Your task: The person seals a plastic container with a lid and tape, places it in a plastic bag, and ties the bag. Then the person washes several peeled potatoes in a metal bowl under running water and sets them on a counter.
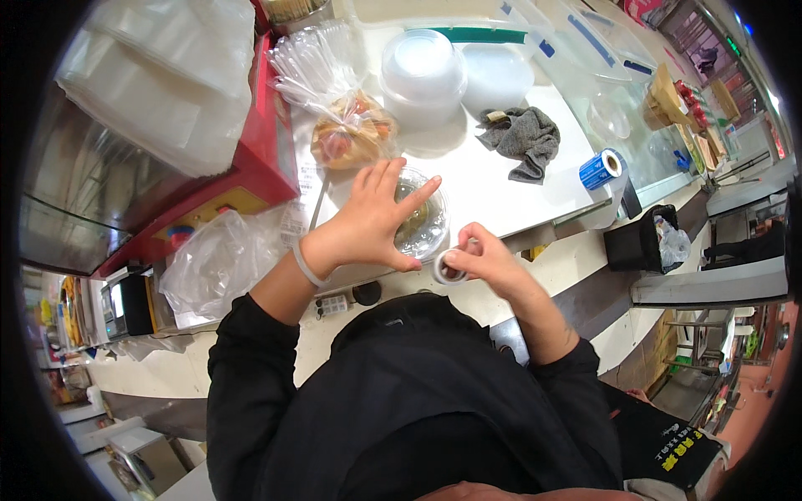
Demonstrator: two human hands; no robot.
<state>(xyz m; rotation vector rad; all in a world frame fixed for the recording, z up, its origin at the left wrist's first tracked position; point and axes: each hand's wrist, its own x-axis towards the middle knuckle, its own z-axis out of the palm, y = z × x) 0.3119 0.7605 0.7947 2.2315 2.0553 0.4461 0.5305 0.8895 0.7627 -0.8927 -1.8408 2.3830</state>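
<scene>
A round clear plastic container (421, 219) with greenish food inside stands at the front edge of the white counter. My left hand (369, 216) lies over its left side with the fingers spread; whether the palm presses on it is hidden. Just right of the container, my right hand (482, 257) grips a roll of clear tape (448, 267) between thumb and fingers. Behind my left hand rests a tied clear bag of food (354, 131), its top gathered upward.
White plastic bowls (423, 78) are stacked at the back, beside a crumpled grey cloth (523, 138). A blue-labelled roll (600, 169) lies at the counter's right edge. Left stand a red glass-fronted cabinet (266, 147) and a crumpled plastic bag (219, 266). A black bin (642, 241) is at right.
</scene>
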